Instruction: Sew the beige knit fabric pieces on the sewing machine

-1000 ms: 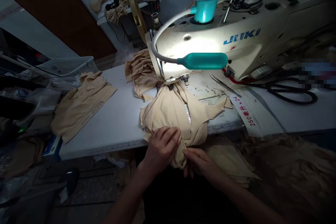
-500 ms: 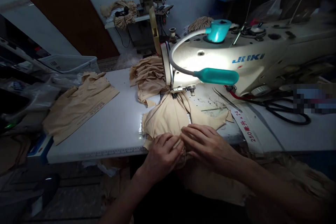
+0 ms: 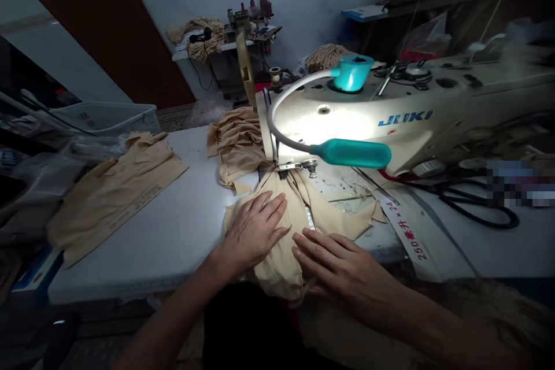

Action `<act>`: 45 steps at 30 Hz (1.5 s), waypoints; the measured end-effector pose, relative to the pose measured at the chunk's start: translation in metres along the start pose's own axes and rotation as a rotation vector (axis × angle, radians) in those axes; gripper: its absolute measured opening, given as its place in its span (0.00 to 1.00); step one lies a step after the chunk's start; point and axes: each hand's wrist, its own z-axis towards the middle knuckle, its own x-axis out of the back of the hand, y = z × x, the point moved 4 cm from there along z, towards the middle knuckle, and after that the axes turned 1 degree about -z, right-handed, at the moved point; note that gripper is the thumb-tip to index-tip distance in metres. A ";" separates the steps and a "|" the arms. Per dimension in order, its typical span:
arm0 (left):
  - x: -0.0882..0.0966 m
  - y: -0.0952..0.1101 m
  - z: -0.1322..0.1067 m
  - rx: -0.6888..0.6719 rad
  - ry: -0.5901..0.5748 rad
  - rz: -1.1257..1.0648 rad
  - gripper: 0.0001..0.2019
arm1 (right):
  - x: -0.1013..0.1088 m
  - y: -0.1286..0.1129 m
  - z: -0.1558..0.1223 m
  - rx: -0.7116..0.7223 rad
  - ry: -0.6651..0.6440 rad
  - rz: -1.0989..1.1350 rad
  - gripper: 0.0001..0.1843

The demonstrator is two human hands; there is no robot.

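Observation:
A beige piece of fabric (image 3: pixel 281 260) lies under the needle area of a white JUKI sewing machine (image 3: pixel 359 110), gathered at the presser foot (image 3: pixel 283 174) and hanging over the table's front edge. My left hand (image 3: pixel 255 228) rests flat on the cloth's left part, just in front of the presser foot, fingers stretched out. Nearer the table edge, my right hand (image 3: pixel 342 266) lies on the cloth's right side with its fingers extended; its thumb is partly hidden below. A teal gooseneck lamp (image 3: pixel 355 153) lights the machine.
Folded beige cloth (image 3: pixel 238 139) is piled left of the machine head. Another beige piece (image 3: pixel 121 191) lies at the table's left. Metal tweezers (image 3: pixel 377 185) and a printed white strip (image 3: pixel 411 237) are on the right, beside a black cable (image 3: pixel 472 202). A clear plastic bin (image 3: pixel 108 118) stands behind.
My left hand has let go of the bunched near edge and moved forward onto the cloth, flattening out. My right hand stays near the same spot. The camera view has tilted up slightly.

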 end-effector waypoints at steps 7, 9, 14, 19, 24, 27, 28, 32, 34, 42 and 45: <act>-0.003 -0.009 0.006 -0.003 -0.002 -0.002 0.28 | 0.000 0.006 0.005 -0.061 0.055 0.060 0.29; 0.002 -0.006 0.006 -0.024 0.040 -0.009 0.25 | -0.002 0.007 0.005 -0.067 0.060 0.059 0.29; 0.017 0.023 -0.009 -0.092 0.200 -0.031 0.13 | -0.005 0.012 0.008 -0.092 0.076 0.069 0.30; 0.017 0.041 -0.026 -0.089 0.230 -0.030 0.14 | -0.008 0.022 0.016 -0.108 0.078 0.059 0.31; 0.010 0.032 -0.027 -0.099 0.198 -0.040 0.17 | -0.009 0.034 0.029 -0.131 0.064 0.048 0.29; 0.009 0.023 -0.022 -0.110 0.177 -0.021 0.19 | -0.008 0.039 0.037 -0.134 0.073 0.040 0.29; 0.009 0.021 -0.021 -0.115 0.172 -0.017 0.19 | -0.008 0.041 0.038 -0.136 0.076 0.034 0.29; 0.009 0.015 -0.017 -0.120 0.170 -0.022 0.18 | -0.008 0.045 0.042 -0.149 0.076 0.020 0.28; 0.009 0.013 -0.016 -0.121 0.169 -0.028 0.18 | -0.008 0.048 0.044 -0.158 0.070 0.022 0.28; 0.005 -0.011 0.001 -0.111 0.093 -0.031 0.19 | -0.006 0.066 0.063 -0.209 0.056 0.010 0.28; 0.005 -0.022 0.009 -0.100 0.058 -0.033 0.19 | -0.005 0.074 0.069 -0.228 0.069 0.007 0.27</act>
